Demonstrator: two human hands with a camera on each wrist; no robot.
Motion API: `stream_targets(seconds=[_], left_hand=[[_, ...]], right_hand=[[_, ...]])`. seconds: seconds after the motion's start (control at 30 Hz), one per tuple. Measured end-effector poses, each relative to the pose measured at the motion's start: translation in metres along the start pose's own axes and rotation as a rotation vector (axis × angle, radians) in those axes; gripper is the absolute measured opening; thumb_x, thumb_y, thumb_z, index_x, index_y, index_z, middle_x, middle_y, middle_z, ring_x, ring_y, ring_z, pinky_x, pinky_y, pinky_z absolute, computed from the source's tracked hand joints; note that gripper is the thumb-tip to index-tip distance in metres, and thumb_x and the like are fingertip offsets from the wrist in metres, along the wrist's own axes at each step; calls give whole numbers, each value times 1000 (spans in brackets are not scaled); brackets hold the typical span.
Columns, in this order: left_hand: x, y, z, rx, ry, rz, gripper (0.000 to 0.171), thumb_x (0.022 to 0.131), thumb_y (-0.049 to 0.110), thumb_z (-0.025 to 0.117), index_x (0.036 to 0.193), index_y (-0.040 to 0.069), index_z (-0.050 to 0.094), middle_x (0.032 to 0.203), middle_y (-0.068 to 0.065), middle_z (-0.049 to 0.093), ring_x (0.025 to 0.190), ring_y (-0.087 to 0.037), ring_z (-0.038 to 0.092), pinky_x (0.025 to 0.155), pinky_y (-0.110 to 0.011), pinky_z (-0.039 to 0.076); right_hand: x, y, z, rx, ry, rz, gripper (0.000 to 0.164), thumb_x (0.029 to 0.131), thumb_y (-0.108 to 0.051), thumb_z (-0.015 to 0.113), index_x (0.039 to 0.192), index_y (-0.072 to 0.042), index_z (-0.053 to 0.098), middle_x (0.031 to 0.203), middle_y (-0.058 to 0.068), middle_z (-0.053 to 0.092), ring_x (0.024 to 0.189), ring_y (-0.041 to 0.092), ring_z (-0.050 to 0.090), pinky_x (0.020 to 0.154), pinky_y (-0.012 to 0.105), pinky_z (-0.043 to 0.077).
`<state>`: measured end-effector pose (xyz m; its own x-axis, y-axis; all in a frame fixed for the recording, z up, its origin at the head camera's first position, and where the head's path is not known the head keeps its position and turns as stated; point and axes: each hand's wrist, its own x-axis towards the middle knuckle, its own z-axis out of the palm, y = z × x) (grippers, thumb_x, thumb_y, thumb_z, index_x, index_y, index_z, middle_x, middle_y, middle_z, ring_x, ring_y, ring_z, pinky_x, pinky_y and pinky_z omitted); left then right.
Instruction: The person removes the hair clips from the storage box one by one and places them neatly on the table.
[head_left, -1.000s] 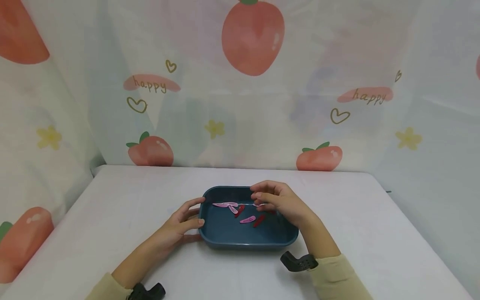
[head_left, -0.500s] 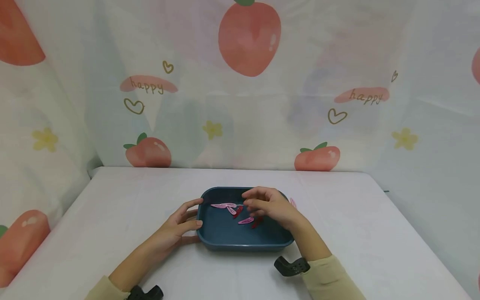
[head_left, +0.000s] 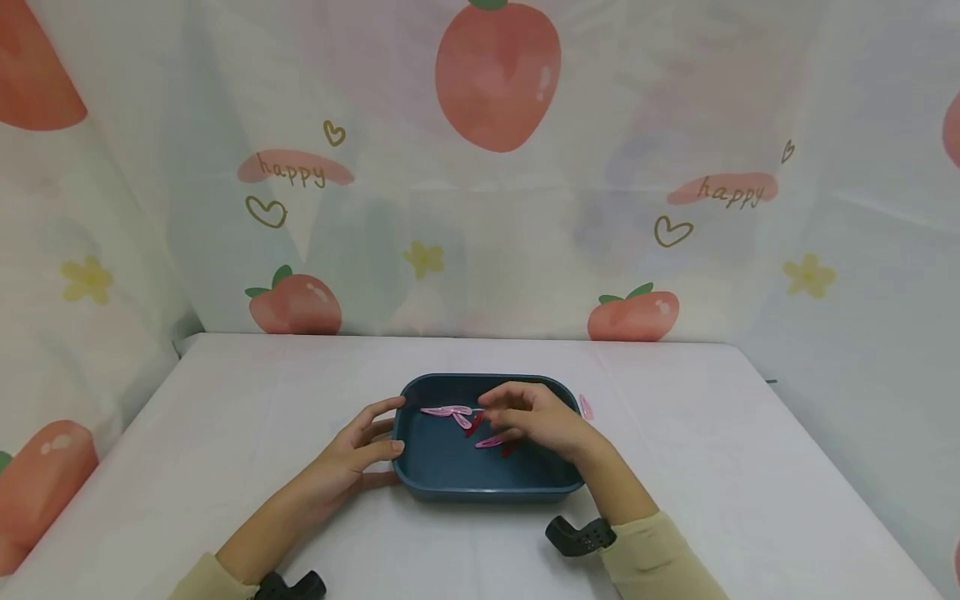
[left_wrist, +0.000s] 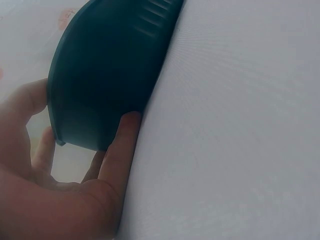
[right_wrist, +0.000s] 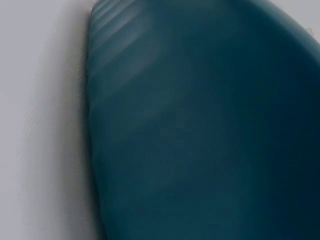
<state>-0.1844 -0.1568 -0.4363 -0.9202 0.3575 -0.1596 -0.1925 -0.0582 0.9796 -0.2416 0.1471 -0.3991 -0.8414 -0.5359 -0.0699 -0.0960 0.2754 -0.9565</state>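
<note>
A dark blue rectangular tray point(head_left: 487, 496) stands on the white table and holds several snap hair clips. Among them are a pink clip point(head_left: 446, 410) at the left, a red clip point(head_left: 474, 425) beside it and another pink clip point(head_left: 489, 442) in the middle. My left hand point(head_left: 348, 454) grips the tray's left end, with fingertips on the rim; the left wrist view has a finger low against its wall. Over the tray's right half hovers my right hand point(head_left: 543, 425), fingers loosely bent and nothing visible between them. It partly covers the clips below. The right wrist view has only tray wall.
One pink hair clip point(head_left: 586, 407) lies on the table point(head_left: 712, 467) just beyond the tray's right rim. Behind the table hangs a backdrop cloth point(head_left: 375, 208) with printed fruit, hearts and flowers. A black wrist mount point(head_left: 581, 537) sits on the right wrist.
My right hand has moved left and lower over the tray. The pink clip beyond the right rim has come into view. My left hand keeps its hold on the tray.
</note>
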Motion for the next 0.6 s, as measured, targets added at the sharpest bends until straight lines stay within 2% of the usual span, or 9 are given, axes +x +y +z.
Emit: stream_targets(seconds=[0.23,0.47,0.6], left_hand=[[0,-1,0,2,-7,5,65,97,15,64,153,26,33,160,-19,25,139,-42,40,97,-52,52],[0,0,0,2,-10,5,64,97,16,64,153,26,34,160,-19,25,139,-42,40,97,-52,52],[-1,0,-1,4,-11,4,64,97,16,64,153,26,34,160,-19,25,139,-41,40,97,-52,52]], right_hand=[[-2,0,1,-80,6,-12,35,98,-14,62,129,1,61,124,22,63,109,38,62,88,40,58],[-3,1,1,-138,1,-30,36,97,-8,58,132,1,59,121,23,64,111,37,61,87,39,57],[-2,2,5,-206,-28,-41,38,93,-5,63,131,-1,60,118,20,65,107,32,63,83,37,58]])
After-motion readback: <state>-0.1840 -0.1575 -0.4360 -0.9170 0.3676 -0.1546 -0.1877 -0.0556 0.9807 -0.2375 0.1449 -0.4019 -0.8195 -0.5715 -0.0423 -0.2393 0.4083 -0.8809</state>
